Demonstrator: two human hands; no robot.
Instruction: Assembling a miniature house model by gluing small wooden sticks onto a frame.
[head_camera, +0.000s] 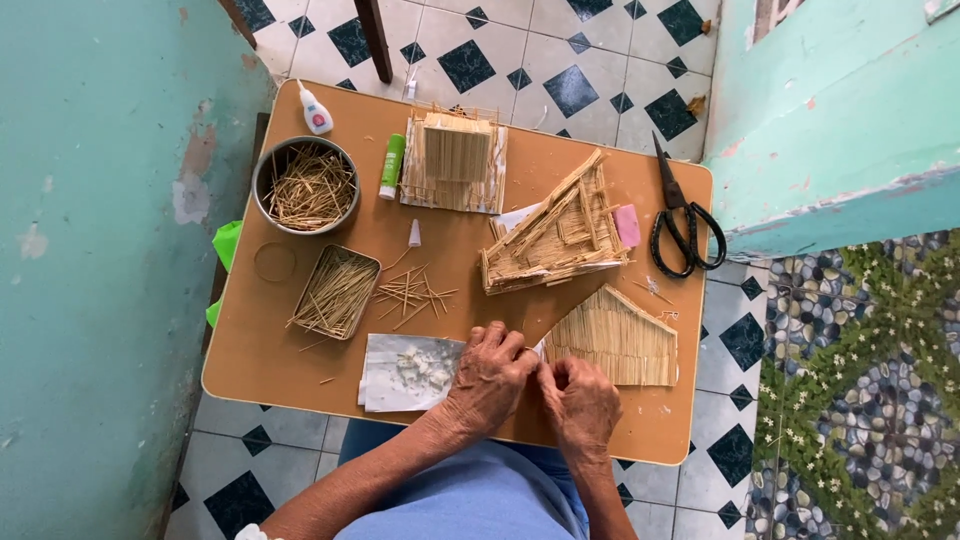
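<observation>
The brown surface (300, 370) carries everything, and I'll place it all off the flat straw panel (615, 340), the gabled wall piece at the near right edge. Up from it sits a half-built straw house frame (555, 235), and further up-left a finished little block of straw (455, 160). Black scissors (685, 225) lie up-right of the panel. Far left of it are a round bowl of straw (307, 185) and a small tin of cut sticks (335, 292). The left hand (490, 375) and right hand (580, 400) meet just left of the panel, fingertips pinched together on something too small to make out. The panel's long axis runs left-right, gable peak pointing away. I'd say keep it flat and work slowly.
</observation>
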